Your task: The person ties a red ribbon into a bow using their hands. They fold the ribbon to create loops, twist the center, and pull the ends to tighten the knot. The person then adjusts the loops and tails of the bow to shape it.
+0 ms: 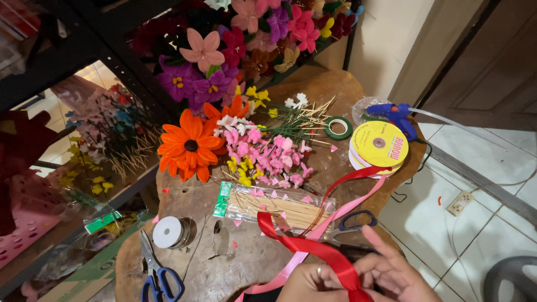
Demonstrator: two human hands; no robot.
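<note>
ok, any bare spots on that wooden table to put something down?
Bare wood lies between the wire spool, the blue-handled scissors and the skewer pack. A smaller patch sits at the table's far edge, behind the green tape roll. Crowded: the flower pile mid-table, the ribbon spools and glue gun on the right, and both hands with the red ribbon.

**What We Cannot Make Out**

We see our left hand (310,282) and right hand (391,274) cut off by the bottom edge, so the wrists and the lower fingers stay out of view. The red ribbon (319,251) runs between them, and its pinched part is hidden by the fingers. The blue-handled scissors (159,277) at the table's (224,268) near left corner lose their handles to the edge. The dark tool (358,250) behind our right hand is mostly covered. The flowers (112,128) beyond the table's left edge are blurred.
</note>
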